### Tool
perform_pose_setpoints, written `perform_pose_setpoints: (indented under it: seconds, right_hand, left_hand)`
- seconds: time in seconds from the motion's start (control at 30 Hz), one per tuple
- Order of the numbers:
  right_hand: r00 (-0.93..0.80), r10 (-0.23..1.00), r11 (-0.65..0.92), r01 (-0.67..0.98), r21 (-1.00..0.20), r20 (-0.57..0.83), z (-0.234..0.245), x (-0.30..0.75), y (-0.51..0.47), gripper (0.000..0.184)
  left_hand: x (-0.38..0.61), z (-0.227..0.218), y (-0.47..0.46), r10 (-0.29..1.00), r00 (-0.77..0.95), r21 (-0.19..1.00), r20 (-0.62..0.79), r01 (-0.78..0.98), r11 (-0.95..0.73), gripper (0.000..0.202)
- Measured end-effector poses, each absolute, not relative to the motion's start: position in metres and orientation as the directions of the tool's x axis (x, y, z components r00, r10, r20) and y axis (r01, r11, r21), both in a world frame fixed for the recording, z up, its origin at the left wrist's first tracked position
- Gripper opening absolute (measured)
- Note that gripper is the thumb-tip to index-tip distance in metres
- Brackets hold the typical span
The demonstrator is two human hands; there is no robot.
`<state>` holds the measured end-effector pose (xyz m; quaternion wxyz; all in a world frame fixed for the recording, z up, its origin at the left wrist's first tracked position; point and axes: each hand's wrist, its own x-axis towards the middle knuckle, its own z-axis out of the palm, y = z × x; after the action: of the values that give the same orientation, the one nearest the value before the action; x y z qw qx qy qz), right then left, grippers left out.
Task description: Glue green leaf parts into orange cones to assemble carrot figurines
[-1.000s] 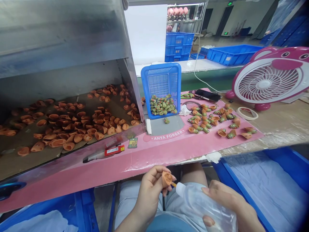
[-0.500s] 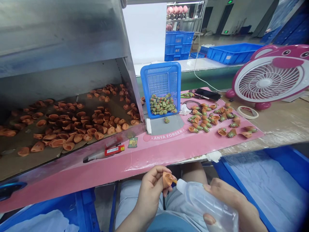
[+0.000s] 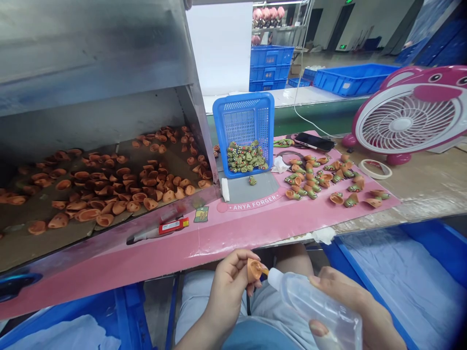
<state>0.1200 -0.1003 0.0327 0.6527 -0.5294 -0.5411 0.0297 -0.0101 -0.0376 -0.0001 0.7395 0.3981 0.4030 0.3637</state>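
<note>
Over my lap, my left hand (image 3: 228, 287) pinches a small orange cup-shaped piece (image 3: 254, 270) with its hollow side facing right. My right hand (image 3: 359, 311) is wrapped round a clear squeeze bottle (image 3: 314, 306), and the bottle's orange tip sits at the mouth of the piece. On the pink mat (image 3: 233, 228) ahead lie several orange pieces with green parts fitted (image 3: 321, 180). A blue basket (image 3: 245, 133) tipped on its side holds several small green figures.
A steel hood on the left covers a cardboard tray (image 3: 22, 243) strewn with many loose orange pieces (image 3: 120, 184). A pink fan (image 3: 408, 119), a phone (image 3: 314, 142) and a tape roll (image 3: 375, 169) sit at the right. Blue bins (image 3: 394, 277) flank my knees.
The bottle's tip has moved a little closer into the orange piece. Both hands otherwise stay where they were.
</note>
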Motion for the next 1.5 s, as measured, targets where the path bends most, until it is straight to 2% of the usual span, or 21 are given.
perform_pose_setpoints:
  seconds: [0.57,0.7,0.93,1.1,1.23,1.37,1.5]
  right_hand:
    - [0.489,0.613,0.370,0.517,-0.772,0.621,0.033,0.112,-0.101,0.028]
    - [0.474,0.630,0.372,0.512,-0.774,0.615,0.033,0.113,-0.102,0.026]
    - [0.343,0.679,0.436,0.523,-0.733,0.649,0.030,0.123,-0.105,0.026]
    - [0.330,0.681,0.463,0.497,-0.734,0.654,0.030,0.125,-0.103,0.023]
    - [0.318,0.647,0.451,0.573,-0.685,0.693,0.030,0.127,-0.099,0.021]
    - [0.184,0.619,0.478,0.683,-0.553,0.763,0.028,0.134,-0.097,0.021]
    - [0.153,0.603,0.523,0.664,-0.534,0.783,0.025,0.138,-0.097,0.025]
  left_hand:
    - [-0.011,0.001,-0.037,0.855,0.402,0.871,-0.327,-0.222,0.437,0.009]
    - [-0.010,0.002,-0.036,0.857,0.393,0.869,-0.334,-0.224,0.442,0.010]
    - [-0.010,0.002,-0.035,0.851,0.375,0.850,-0.367,-0.236,0.470,0.011]
    - [-0.009,0.002,-0.032,0.850,0.359,0.832,-0.386,-0.262,0.488,0.013]
    - [-0.008,0.002,-0.031,0.859,0.354,0.839,-0.369,-0.270,0.472,0.010]
    - [-0.009,0.003,-0.032,0.861,0.351,0.848,-0.369,-0.252,0.466,0.009]
    - [-0.009,0.001,-0.032,0.865,0.358,0.863,-0.351,-0.234,0.447,0.006]
